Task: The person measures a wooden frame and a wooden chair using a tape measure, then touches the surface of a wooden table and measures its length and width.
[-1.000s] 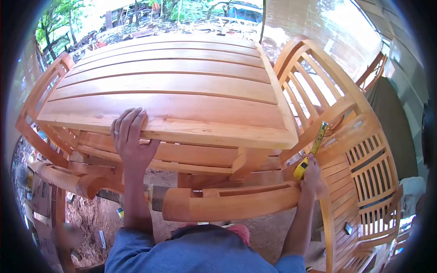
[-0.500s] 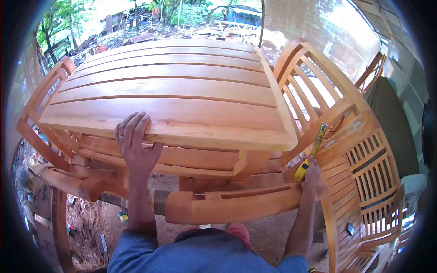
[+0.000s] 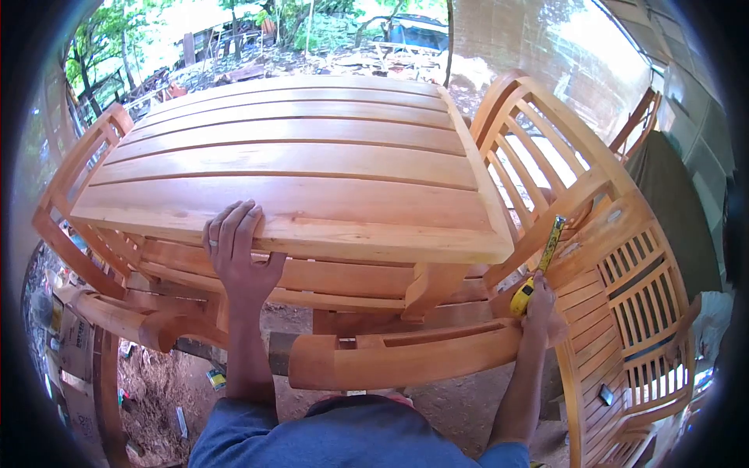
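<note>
My left hand [image 3: 243, 253] grips the front edge of a slatted wooden table [image 3: 304, 160]. Its fingers lie close together over the top and the thumb presses against the edge's front face. In my right hand [image 3: 538, 306] is a yellow tape measure [image 3: 522, 298], with a short length of blade [image 3: 552, 243] sticking out upward. That hand is just right of the table's near right corner, by the end of a curved wooden chair rail [image 3: 413, 357]. The palm hides part of the tape's case.
A slatted wooden chair [image 3: 538, 132] stands against the table's right side, another chair [image 3: 78, 207] at its left. Slatted bench seating [image 3: 585, 327] fills the right, with a dark phone-like object [image 3: 606, 395] on it. A small yellow-labelled can [image 3: 216, 379] lies on the dirt floor.
The view has tipped slightly, so everything sits a little lower and further right. Both hands keep their holds on the table edge and the tape measure.
</note>
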### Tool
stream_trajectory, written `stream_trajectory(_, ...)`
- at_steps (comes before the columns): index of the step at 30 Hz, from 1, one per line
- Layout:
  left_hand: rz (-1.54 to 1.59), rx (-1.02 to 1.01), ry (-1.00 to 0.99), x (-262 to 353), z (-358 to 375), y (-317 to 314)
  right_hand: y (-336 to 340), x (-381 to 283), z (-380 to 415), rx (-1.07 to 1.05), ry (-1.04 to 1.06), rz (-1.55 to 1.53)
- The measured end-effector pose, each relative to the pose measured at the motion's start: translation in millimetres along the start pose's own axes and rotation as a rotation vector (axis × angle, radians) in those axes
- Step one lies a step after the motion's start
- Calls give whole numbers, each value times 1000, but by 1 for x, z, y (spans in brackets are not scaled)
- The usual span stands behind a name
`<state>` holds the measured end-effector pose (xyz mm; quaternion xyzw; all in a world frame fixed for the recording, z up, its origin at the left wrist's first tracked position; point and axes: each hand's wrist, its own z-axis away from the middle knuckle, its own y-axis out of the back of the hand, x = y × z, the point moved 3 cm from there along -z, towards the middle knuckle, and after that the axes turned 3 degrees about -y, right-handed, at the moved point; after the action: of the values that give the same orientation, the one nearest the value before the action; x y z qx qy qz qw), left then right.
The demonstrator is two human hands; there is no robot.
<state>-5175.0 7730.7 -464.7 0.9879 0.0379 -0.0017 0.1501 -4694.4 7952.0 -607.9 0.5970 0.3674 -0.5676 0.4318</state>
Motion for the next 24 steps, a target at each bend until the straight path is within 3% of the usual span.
stream_trajectory(9,3,-17,-17,2,-1,1,-3,-12,11,88,-4,14)
stream_trajectory(24,-1,11,-17,-5,3,-2,-3,-6,7,40,1,-17)
